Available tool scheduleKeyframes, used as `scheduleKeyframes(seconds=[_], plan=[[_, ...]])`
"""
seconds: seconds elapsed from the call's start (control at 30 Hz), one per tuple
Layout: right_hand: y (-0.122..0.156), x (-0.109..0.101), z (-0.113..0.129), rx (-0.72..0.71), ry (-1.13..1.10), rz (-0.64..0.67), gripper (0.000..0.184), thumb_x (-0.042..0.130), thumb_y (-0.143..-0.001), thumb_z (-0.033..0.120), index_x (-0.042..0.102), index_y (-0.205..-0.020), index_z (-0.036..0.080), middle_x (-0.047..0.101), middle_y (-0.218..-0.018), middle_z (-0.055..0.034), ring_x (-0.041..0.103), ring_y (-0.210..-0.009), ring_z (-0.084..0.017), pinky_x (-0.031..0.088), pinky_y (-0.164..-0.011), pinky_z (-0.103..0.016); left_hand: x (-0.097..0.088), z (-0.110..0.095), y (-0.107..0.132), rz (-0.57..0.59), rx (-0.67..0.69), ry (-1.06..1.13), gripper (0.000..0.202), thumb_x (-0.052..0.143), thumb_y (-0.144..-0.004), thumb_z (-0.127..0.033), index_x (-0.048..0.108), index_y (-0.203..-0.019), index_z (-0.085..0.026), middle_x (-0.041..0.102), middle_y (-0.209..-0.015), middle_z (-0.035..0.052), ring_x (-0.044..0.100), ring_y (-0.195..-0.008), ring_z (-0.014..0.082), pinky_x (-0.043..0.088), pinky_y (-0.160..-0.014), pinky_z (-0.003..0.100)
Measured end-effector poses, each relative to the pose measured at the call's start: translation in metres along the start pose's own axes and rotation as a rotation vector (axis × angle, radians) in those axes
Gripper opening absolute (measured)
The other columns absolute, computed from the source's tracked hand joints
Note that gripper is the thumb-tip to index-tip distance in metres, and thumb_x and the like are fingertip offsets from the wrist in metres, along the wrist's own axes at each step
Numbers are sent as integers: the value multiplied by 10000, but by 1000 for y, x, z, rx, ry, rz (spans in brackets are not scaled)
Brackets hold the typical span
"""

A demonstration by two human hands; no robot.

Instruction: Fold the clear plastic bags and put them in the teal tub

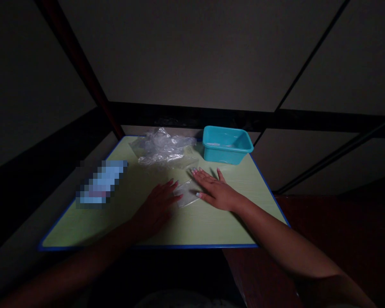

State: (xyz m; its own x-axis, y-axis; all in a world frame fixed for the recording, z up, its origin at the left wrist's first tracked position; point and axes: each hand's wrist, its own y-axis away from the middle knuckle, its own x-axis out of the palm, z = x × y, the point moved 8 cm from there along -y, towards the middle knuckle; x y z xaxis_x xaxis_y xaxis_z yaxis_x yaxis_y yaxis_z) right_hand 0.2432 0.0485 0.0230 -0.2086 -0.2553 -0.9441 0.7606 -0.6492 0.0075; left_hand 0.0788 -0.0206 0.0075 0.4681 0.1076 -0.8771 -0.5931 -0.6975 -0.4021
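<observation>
A small clear plastic bag [186, 195] lies flat on the table between my two hands. My right hand [216, 188] rests over its right side, palm down with the fingers stretched out. On the bag's left edge are the fingertips of my left hand [160, 203], its fingers extended and apart, partly in shadow. Just beyond the hands is a crumpled heap of clear plastic bags [165, 147]. Neither hand grips anything.
The pale green table [141, 235] has a blue edge. A turquoise plastic basket [226, 155] stands at the back right, with something pale inside. A pixelated bright object [102, 182] lies at the left. Dark panelled walls [186, 55] rise behind the table.
</observation>
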Motion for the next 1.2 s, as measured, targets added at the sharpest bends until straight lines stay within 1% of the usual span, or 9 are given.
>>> scheduleKeyframes(seconds=[0.07, 0.13, 0.27, 0.47, 0.63, 0.77, 0.93, 1.1, 1.2], plan=[[1, 1, 3, -30, -26, -2, 676, 361, -981, 458, 6, -1533, 299, 147, -1588, -84, 141, -1459, -281, -25, -1084, -676, -8, 5, 6, -12, 33, 6, 428, 282, -1001, -393, 568, -1292, -261, 403, -1511, 75, 271, -1433, 242, 176, -1152, 493], [0, 2, 4, -41, -40, -5, 673, 371, -980, 452, 17, -1534, 303, 156, -1587, -84, 152, -1456, -286, -19, -1084, -679, -13, 8, 10, 33, 86, -18, 400, 321, -996, -406, 624, -1213, -263, 470, -1466, 69, 311, -1417, 231, 177, -1155, 488], [0, 3, 4, -50, -50, -14, 653, 371, -981, 437, 47, -1534, 307, 182, -1583, -78, 172, -1451, -289, -12, -1086, -683, -14, 10, 10, 176, 178, -93, 425, 355, -986, -469, 617, -1229, -239, 490, -1446, 105, 339, -1405, 236, 174, -1157, 489], [-1, -2, -3, -8, -40, -35, 613, 351, -988, 393, 91, -1534, 298, 198, -1578, -75, 175, -1453, -262, -20, -1095, -664, -9, 13, -2, 311, 258, -30, 593, 216, -975, -590, 498, -1368, -246, 464, -1464, 111, 319, -1415, 242, 133, -1161, 480], [-1, 0, -6, 1, -55, -13, 601, 338, -990, 395, 117, -1533, 265, 195, -1577, -82, 170, -1455, -243, -1, -1099, -659, -10, 12, -11, 347, 273, 72, 559, 237, -983, -567, 449, -1407, -271, 468, -1464, 88, 357, -1397, 226, 117, -1168, 447], [-1, 11, -6, -11, -51, 57, 582, 330, -993, 420, 155, -1528, 271, 217, -1570, -91, 200, -1447, -252, 14, -1101, -658, -6, 12, -14, 372, 266, 95, 547, 263, -986, -551, 414, -1433, -274, 463, -1467, 83, 353, -1399, 215, 110, -1172, 424], [-2, 22, -8, -30, -19, 92, 609, 354, -985, 454, 162, -1527, 256, 190, -1574, -112, 186, -1450, -261, 3, -1102, -654, 0, 21, -17, 357, 201, 91, 553, 310, -965, -579, 453, -1406, -279, 456, -1472, 89, 344, -1404, 229, 123, -1170, 430], [-2, 22, -9, -33, -20, 103, 614, 373, -982, 442, 147, -1528, 276, 190, -1576, -108, 191, -1449, -263, -5, -1096, -660, -1, 21, -20, 307, 257, 47, 533, 320, -979, -528, 428, -1424, -256, 395, -1505, 120, 308, -1421, 241, 110, -1165, 445], [-2, 22, -8, -26, -27, 108, 611, 375, -982, 439, 154, -1527, 274, 193, -1576, -107, 185, -1450, -263, -8, -1091, -668, 4, 18, -21, 346, 262, 31, 513, 352, -984, -478, 378, -1451, -269, 365, -1524, 98, 270, -1438, 223, 75, -1172, 438]])
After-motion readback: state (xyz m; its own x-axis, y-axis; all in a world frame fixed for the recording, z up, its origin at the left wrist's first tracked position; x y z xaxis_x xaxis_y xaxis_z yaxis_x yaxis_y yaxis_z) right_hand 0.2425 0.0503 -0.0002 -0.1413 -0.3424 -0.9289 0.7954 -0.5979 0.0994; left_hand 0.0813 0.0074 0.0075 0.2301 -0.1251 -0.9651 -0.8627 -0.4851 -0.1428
